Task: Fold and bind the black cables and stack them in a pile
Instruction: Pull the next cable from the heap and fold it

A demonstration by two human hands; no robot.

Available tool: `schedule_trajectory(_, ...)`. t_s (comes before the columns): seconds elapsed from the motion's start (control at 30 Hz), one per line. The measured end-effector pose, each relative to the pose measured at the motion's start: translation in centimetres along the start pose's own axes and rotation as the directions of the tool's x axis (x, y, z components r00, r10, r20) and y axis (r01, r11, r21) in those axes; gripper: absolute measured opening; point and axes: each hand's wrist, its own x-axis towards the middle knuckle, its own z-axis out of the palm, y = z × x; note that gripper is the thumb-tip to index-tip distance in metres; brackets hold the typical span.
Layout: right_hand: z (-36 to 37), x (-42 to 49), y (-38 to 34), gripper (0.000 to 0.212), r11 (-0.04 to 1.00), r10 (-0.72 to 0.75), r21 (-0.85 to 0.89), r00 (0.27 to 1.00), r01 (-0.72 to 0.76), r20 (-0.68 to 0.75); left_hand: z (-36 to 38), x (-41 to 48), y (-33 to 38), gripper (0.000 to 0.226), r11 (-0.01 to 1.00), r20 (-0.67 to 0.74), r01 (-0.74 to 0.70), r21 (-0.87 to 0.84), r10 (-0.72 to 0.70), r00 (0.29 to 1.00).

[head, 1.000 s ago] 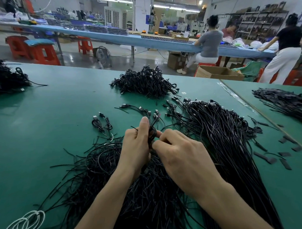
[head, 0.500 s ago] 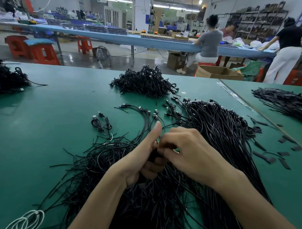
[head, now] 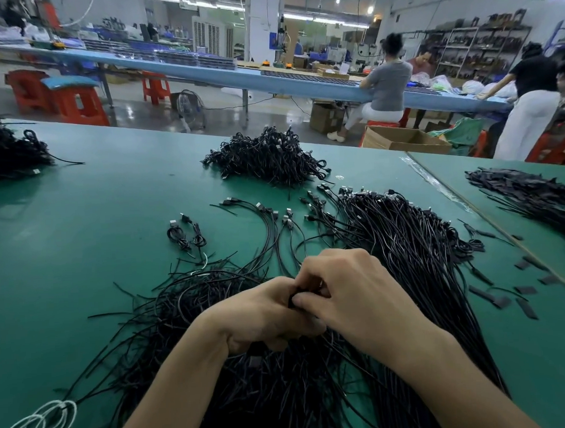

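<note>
Hands together at lower centre of frame. Left hand [head: 262, 313] and right hand [head: 351, 288] meet knuckle to knuckle, fingers of both curled in on one cable [head: 291, 299]. Only a small dark bit of it shows between the fingertips, black, bunched short. Whether it is tied yet cannot be told.

Cable look: thin, black, slightly glossy, with a small plug at the end, some plugs showing metal tips.

Counts on the green table [head: 82, 204]:
- One pile [head: 266, 160] of bound cables, upper centre, a dense black mound of short coiled bunches, too many to count.
- Two bound cables [head: 187, 236] lying singly, side by side, left of centre, apart from the pile.
- One long sheaf [head: 404, 241] of unfolded cables, right of the hands, running from mid-frame down to the lower edge, plugs fanned at its top end. A few strays curve off its upper left.
- One loose heap of thin black strands [head: 169, 314] under and to the left of the hands, spilling toward lower left.
- One set of white loops [head: 42, 424], lower left corner.
- One further black heap [head: 7, 153] at the left edge.
- One spread of flat black strips [head: 530, 192] at the right edge, beyond the table seam, with several loose tabs [head: 502, 302] scattered below it.
</note>
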Motion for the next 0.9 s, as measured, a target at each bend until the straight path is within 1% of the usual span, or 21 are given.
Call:
schedule_trajectory(0.1,-0.1,-0.1,-0.5,0.012,0.997,-0.006,-0.074,1.000,0.005,-0.005,0.1,0.2,-0.1,0.002,0.999,-0.049,0.017,0.041,-0.015,0.999)
schedule_trajectory(0.23,0.2,0.0,-1.0,0.013,0.982,-0.040,-0.184,0.999,0.037,-0.015,0.6,0.5,0.0,0.015,0.998,-0.103,0.028,0.061,-0.022,0.994)
schedule_trajectory(0.37,1.0,0.0,-0.7,0.005,0.966,-0.061,-0.254,0.998,0.052,-0.024,0.9,0.7,0.0,0.007,0.998,-0.156,-0.038,-0.043,0.031,0.987)
schedule_trajectory(0.4,1.2,0.0,-0.4,0.006,0.963,-0.058,-0.265,0.998,0.047,-0.032,1.1,0.7,0.0,0.009,0.996,-0.185,-0.052,-0.067,0.039,0.982)
schedule_trajectory(0.47,1.5,0.2,0.2,0.003,0.966,-0.050,-0.258,0.996,0.029,-0.074,1.3,0.9,0.1,0.021,0.990,-0.240,-0.077,-0.122,0.045,0.970)
schedule_trajectory(0.53,1.6,0.4,0.8,0.009,0.983,-0.007,-0.183,0.990,-0.020,-0.141,1.5,1.1,0.3,0.030,0.960,-0.271,-0.116,-0.254,0.044,0.961)
schedule_trajectory(0.6,1.8,0.6,1.4,0.009,0.997,0.052,-0.048,0.976,-0.064,-0.209,1.6,1.4,0.7,0.027,0.881,-0.292,-0.173,-0.441,0.042,0.955)
schedule_trajectory(0.63,1.9,0.7,1.5,0.007,0.996,0.082,0.037,0.966,-0.075,-0.244,1.6,1.6,0.7,0.032,0.845,-0.309,-0.213,-0.491,0.059,0.949)
schedule_trajectory(0.67,2.0,0.7,1.6,0.006,0.989,0.110,0.127,0.953,-0.076,-0.283,1.6,1.7,0.7,0.039,0.827,-0.329,-0.257,-0.500,0.093,0.940)
schedule_trajectory(0.73,2.1,0.7,1.8,0.013,0.941,0.186,0.332,0.919,-0.066,-0.346,1.5,1.7,0.5,0.041,0.840,-0.362,-0.347,-0.416,0.197,0.911)
schedule_trajectory(0.77,2.0,0.8,1.8,0.015,0.892,0.237,0.448,0.906,-0.060,-0.350,1.5,1.8,0.4,0.040,0.855,-0.384,-0.380,-0.353,0.238,0.892)
schedule_trajectory(0.83,1.9,1.0,1.8,0.013,0.761,0.311,0.647,0.903,-0.050,-0.296,1.3,1.8,0.4,0.037,0.893,-0.478,-0.398,-0.209,0.262,0.839)
schedule_trajectory(0.9,1.9,1.0,1.7,0.014,0.658,0.323,0.751,0.919,-0.046,-0.227,1.5,1.7,0.5,0.031,0.917,-0.594,-0.396,-0.056,0.288,0.751)
